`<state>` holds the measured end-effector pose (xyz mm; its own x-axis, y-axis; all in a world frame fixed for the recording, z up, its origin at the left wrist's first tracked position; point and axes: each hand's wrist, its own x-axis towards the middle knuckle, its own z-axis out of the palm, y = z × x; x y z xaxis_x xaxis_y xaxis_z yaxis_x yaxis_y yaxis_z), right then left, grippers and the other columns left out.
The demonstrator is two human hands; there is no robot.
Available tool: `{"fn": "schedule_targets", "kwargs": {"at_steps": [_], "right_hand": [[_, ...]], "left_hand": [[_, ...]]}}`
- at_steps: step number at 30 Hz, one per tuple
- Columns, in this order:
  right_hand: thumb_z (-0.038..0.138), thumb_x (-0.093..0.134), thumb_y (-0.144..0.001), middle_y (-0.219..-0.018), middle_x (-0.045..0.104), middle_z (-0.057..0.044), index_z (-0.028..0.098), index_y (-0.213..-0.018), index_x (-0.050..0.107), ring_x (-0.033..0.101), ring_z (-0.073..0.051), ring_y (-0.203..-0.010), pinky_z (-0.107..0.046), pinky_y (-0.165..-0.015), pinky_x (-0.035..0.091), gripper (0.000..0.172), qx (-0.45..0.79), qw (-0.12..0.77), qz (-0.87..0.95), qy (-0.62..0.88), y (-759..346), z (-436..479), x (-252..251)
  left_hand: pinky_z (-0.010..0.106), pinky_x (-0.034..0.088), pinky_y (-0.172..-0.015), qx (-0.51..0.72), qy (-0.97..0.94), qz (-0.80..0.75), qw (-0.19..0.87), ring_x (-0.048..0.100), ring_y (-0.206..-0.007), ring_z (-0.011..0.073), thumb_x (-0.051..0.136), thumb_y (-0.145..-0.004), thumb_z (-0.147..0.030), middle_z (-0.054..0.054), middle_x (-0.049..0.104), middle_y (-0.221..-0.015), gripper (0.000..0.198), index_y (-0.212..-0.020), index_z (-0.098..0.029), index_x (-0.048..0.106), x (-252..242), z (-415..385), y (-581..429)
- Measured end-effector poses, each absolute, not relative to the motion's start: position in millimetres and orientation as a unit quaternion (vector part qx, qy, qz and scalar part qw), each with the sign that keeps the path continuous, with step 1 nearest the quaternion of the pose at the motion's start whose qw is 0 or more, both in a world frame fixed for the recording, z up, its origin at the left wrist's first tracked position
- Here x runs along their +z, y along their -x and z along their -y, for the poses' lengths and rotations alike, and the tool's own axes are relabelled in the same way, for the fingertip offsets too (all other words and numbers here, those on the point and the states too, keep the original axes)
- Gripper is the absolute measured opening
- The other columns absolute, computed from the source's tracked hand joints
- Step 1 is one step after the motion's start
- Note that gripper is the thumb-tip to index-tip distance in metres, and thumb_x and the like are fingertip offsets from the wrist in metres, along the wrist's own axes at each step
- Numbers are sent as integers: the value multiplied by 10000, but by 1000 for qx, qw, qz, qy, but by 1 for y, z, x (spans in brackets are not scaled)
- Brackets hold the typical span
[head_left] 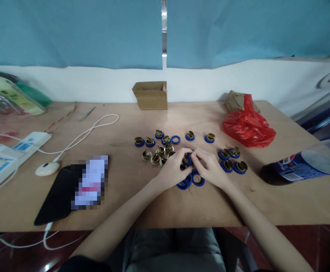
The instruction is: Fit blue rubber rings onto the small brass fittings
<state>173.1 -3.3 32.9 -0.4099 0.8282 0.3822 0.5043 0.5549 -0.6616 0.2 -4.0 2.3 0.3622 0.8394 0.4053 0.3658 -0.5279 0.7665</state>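
Note:
Both hands meet over the middle of the table, pinching a small brass-coloured fitting with a blue ring [189,159] between them. My left hand [172,172] has its fingers closed on the left side of it. On the other side, the fingertips of my right hand [210,169] press the blue ring; the fingers hide much of the piece. Loose blue rings [198,180] lie just below the hands. Left of them sits a cluster of brass fittings without blue rings [155,158]. Several fittings with blue rings [227,166] stand at the right, and more [139,141] stand behind.
At the back are a cardboard box [152,96] and a red plastic bag [249,126]. A cola bottle [301,164] lies on its side at the right. To the left are a phone [92,183], a black tablet-like slab [55,198], a white mouse [47,169], cables and a power strip [34,145].

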Motion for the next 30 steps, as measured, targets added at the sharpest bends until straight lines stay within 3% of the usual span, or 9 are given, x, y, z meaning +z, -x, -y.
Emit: {"fn": "schedule_targets", "kwargs": {"at_steps": [30], "right_hand": [[247, 430, -1021, -717, 522, -11, 215, -716, 431, 519, -163, -682, -312, -646, 397, 307, 226, 350, 810, 413, -174, 3, 32]], "left_hand": [[345, 558, -847, 411, -773, -387, 290, 668, -966, 204, 658, -806, -120, 54, 662, -1114, 405, -1173, -220, 517, 2, 3, -1]]}}
